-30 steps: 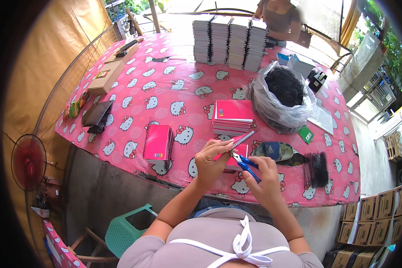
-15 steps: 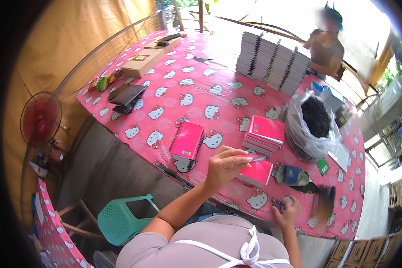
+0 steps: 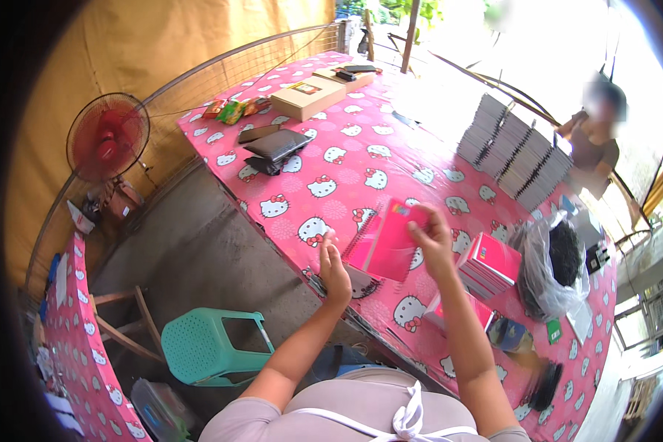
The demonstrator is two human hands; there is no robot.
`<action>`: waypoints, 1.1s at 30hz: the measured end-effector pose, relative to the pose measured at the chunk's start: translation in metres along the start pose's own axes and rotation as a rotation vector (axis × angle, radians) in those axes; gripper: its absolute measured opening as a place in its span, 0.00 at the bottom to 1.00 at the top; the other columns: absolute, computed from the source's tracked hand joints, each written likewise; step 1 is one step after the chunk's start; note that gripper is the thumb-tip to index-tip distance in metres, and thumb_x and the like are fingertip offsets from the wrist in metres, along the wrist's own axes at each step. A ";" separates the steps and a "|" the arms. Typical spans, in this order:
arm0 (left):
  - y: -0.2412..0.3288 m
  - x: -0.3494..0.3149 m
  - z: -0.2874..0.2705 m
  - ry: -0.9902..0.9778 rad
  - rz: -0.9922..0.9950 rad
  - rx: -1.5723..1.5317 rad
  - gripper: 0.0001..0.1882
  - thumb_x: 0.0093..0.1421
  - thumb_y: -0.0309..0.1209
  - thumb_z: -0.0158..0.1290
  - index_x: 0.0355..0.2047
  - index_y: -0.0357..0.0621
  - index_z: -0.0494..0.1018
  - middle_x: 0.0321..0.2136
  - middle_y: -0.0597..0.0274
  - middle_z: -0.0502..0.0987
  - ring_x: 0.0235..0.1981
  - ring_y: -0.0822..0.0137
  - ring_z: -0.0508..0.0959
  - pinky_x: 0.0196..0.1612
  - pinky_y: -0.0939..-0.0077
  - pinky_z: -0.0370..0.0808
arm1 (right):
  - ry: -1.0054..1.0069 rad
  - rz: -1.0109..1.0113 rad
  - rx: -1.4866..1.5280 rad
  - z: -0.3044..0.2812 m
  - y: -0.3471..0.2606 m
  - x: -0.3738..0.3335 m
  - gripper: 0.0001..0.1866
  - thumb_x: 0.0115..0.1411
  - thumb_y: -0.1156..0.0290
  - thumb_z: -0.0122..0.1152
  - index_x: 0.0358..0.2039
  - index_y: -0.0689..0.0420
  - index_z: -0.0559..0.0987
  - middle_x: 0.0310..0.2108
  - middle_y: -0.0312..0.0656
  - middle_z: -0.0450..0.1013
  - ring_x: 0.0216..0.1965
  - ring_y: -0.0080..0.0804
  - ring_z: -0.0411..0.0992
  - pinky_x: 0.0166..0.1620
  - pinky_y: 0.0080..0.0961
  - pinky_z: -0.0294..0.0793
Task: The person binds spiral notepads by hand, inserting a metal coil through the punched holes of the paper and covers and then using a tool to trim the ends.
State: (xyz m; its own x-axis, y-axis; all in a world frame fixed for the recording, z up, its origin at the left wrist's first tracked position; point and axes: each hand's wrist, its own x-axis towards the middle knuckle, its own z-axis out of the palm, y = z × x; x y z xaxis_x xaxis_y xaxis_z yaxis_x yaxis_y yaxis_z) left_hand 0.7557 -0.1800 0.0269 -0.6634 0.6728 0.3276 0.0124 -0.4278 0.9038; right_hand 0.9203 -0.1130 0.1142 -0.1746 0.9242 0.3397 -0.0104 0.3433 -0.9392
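Observation:
My right hand point(image 3: 432, 239) grips a pink spiral notebook point(image 3: 396, 247) by its right edge, tilted over the table. Below and partly behind it sits a small pile of pink spiral notebooks point(image 3: 359, 247), mostly covered from sight. To the left of that pile my left hand point(image 3: 336, 272) is raised by the table edge, fingers stretched out and holding nothing. A taller stack of pink notebooks point(image 3: 491, 261) stands right of my right hand. A lower pink stack point(image 3: 473, 313) lies partly behind my right forearm.
Tall stacks of notebooks point(image 3: 514, 151) stand at the far right, with a person point(image 3: 597, 151) behind them. A plastic bag with black contents point(image 3: 556, 269) is at the right. Cardboard boxes point(image 3: 308, 97) and a black pouch point(image 3: 278, 145) lie far left. A green stool point(image 3: 214, 346) stands left.
The notebook that was in my left hand is now in my right, over the left pile. My left hand has opened. My right hand has left the near table edge. The view has turned.

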 end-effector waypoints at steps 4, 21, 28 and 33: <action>-0.051 -0.003 -0.005 -0.009 -0.065 0.047 0.29 0.68 0.47 0.32 0.53 0.33 0.65 0.50 0.52 0.70 0.51 0.62 0.69 0.56 0.69 0.62 | 0.112 -0.199 -0.517 0.027 0.085 0.003 0.11 0.55 0.72 0.62 0.38 0.62 0.79 0.39 0.41 0.73 0.40 0.26 0.71 0.44 0.23 0.70; -0.041 0.001 0.010 0.158 -0.132 0.061 0.20 0.69 0.38 0.37 0.34 0.34 0.72 0.32 0.55 0.77 0.37 0.66 0.75 0.43 0.71 0.70 | 0.249 0.209 0.008 0.042 0.104 0.020 0.19 0.65 0.57 0.50 0.32 0.62 0.76 0.29 0.35 0.70 0.34 0.23 0.66 0.40 0.24 0.65; -0.020 0.060 -0.001 0.201 -0.050 0.094 0.13 0.66 0.37 0.44 0.35 0.37 0.68 0.36 0.57 0.76 0.37 0.70 0.73 0.41 0.76 0.70 | 0.215 -0.096 -0.566 0.020 0.043 0.009 0.14 0.58 0.64 0.59 0.38 0.61 0.74 0.43 0.47 0.68 0.45 0.36 0.67 0.48 0.29 0.65; 0.040 0.165 0.017 0.062 0.084 -0.178 0.11 0.63 0.29 0.47 0.44 0.38 0.68 0.37 0.60 0.76 0.36 0.73 0.74 0.40 0.78 0.70 | 0.231 -0.022 -0.637 -0.069 -0.031 -0.050 0.11 0.53 0.67 0.63 0.32 0.62 0.77 0.43 0.52 0.69 0.47 0.45 0.67 0.50 0.35 0.65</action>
State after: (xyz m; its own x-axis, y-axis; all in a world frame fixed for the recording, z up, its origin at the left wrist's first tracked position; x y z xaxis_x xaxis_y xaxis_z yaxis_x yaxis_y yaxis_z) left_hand 0.6595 -0.0757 0.1221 -0.7101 0.5947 0.3770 -0.0597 -0.5843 0.8093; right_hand 0.9969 -0.1588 0.1297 0.0350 0.9035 0.4271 0.5834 0.3286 -0.7428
